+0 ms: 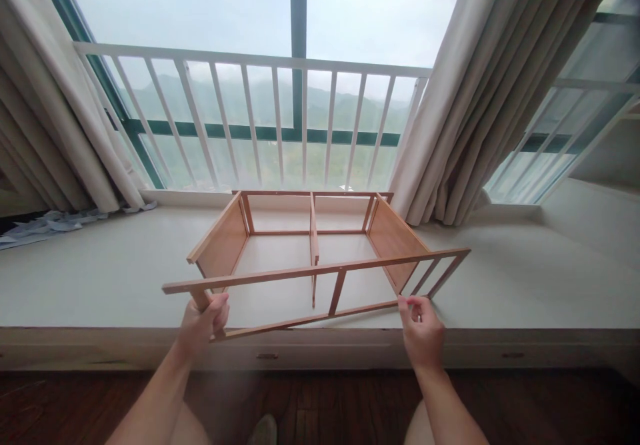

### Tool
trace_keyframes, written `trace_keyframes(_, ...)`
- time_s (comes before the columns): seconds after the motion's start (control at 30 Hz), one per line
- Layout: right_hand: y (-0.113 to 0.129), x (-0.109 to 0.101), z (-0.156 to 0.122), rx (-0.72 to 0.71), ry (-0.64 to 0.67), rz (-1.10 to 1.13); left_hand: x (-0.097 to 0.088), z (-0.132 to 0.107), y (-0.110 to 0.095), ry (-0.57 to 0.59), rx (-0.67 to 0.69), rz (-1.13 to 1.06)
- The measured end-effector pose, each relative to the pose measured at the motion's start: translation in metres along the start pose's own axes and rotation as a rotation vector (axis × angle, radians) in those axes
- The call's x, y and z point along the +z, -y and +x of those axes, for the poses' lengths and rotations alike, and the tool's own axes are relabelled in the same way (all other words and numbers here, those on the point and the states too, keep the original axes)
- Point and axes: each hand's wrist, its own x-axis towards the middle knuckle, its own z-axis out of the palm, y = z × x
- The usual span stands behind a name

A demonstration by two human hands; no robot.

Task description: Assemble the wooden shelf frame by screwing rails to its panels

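The left hand [203,322] wraps round the slatted wooden frame [315,270] at its end post. The right hand [423,328] pinches its bottom bar. The frame is over the front of the wooden shelf [223,242] on the window ledge [90,278]. Best to keep both ends level.

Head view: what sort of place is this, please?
Probably a room in a flat, high up: a wide window ledge with curtains, a white railing before hills, and a wooden floor. The left hand and right hand hold a wooden frame.
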Motion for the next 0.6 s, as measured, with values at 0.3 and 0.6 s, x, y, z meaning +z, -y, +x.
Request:
trace_keyframes(0.3,-0.05,0.012,0.029,0.302,-0.267,0.252,-0.031,0.019,0.013,-0.211,0.023,-0.003)
trace_keyframes(0.6,-0.074,0.022,0.05,0.369,-0.269,0.067,-0.021,0.03,0.025,-0.462,0.202,0.313)
